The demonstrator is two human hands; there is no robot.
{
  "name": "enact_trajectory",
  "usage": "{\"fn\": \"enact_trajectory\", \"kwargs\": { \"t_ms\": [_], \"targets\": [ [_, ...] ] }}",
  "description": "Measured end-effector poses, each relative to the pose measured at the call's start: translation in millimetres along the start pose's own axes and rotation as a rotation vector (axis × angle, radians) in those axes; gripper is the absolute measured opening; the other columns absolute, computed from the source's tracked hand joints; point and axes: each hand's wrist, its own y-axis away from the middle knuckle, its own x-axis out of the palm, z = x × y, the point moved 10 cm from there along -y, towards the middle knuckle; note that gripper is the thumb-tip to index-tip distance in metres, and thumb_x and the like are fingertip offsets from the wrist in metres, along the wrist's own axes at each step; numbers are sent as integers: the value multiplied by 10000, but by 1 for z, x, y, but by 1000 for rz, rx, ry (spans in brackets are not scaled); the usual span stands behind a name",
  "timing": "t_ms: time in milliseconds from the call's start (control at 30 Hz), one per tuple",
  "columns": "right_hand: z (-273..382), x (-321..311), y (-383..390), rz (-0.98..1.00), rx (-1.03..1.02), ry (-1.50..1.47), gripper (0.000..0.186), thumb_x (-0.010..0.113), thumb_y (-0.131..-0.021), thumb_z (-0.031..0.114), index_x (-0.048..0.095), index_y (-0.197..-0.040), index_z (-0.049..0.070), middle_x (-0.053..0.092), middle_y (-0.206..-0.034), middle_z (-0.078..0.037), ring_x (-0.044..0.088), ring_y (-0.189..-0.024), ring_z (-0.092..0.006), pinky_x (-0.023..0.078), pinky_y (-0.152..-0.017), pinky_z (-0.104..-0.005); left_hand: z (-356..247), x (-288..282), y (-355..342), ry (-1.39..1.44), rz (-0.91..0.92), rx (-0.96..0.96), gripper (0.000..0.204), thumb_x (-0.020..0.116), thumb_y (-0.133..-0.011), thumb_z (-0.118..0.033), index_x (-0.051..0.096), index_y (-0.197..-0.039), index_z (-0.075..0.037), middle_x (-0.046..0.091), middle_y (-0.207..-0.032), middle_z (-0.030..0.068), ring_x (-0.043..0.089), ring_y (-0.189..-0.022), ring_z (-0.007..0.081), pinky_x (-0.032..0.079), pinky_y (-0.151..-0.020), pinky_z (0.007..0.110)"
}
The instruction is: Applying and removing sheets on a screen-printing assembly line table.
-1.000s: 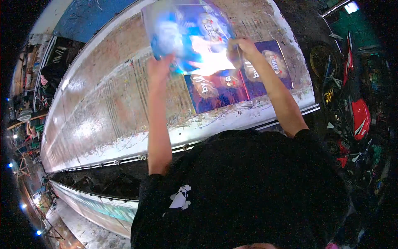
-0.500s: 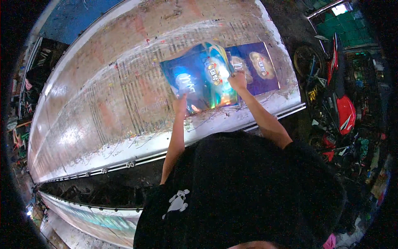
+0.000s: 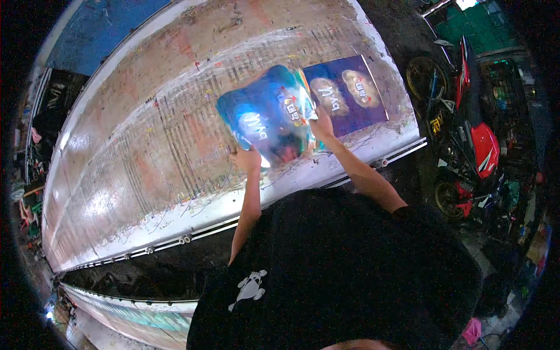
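A glossy blue printed plastic sheet (image 3: pixel 262 111), bowed and blurred by motion, is stretched between my two hands above the table. Its lower left corner is in my left hand (image 3: pixel 248 158), closed on the edge with some fingers showing to the left. My right hand (image 3: pixel 322 126) is closed on the sheet's right edge, where the film curls up and shines. Just to the right, a flat dark purple printed sheet (image 3: pixel 372 111) with pale round patches lies on the table, partly covered by the blue one.
The long worn table (image 3: pixel 175 116) has a scratched, paint-marked top and a white border. A metal rail (image 3: pixel 216 234) runs along its near side. Another long table (image 3: pixel 134 318) stands at the lower left. A red motorcycle (image 3: pixel 485 149) and a bicycle (image 3: pixel 429 81) stand at the right.
The blue sheet has shifted slightly left in view and its surface has bent more. Both hands have moved with it, the left one now lower. The view has turned a little.
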Motion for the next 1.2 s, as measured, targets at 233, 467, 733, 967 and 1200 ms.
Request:
{"fn": "enact_trajectory", "kwargs": {
  "t_ms": [233,467,733,967,1200],
  "targets": [
    [-20,2,-1,-27,244,94,341,596,-714,173,509,-1011,29,542,-1025,-197,506,-996,-377,420,-828,-441,13,22,-9,-33,186,-347,494,700,-654,-369,603,-929,30,577,-1032,255,599,-882,387,485,-773,451],
    [-21,-1,6,-38,215,38,333,591,-710,171,533,-1008,33,562,-1014,-213,534,-974,-376,434,-818,-438,20,35,-15,66,345,-320,362,716,-605,-277,631,-826,-4,648,-853,156,635,-778,290,499,-698,385],
    [-39,-1,7,-15,257,40,403,660,-699,218,501,-1031,56,546,-988,-177,538,-941,-363,443,-780,-440,97,96,-15,-68,520,-278,408,687,-689,-398,631,-845,-25,599,-821,138,552,-715,249,436,-636,351],
    [4,1,3,-50,298,-156,460,648,-719,199,454,-1111,58,575,-1033,-184,556,-944,-375,436,-774,-444,140,147,-23,477,1032,-674,179,693,-731,-290,595,-763,-144,524,-632,-11,470,-544,131,359,-470,313],
    [-35,-1,-7,84,332,-6,397,662,-701,216,543,-1027,23,605,-930,-214,568,-922,-380,443,-782,-447,51,106,9,621,1137,-780,198,697,-741,-316,601,-795,-151,550,-674,-24,456,-505,127,341,-442,300]
  ]
}}
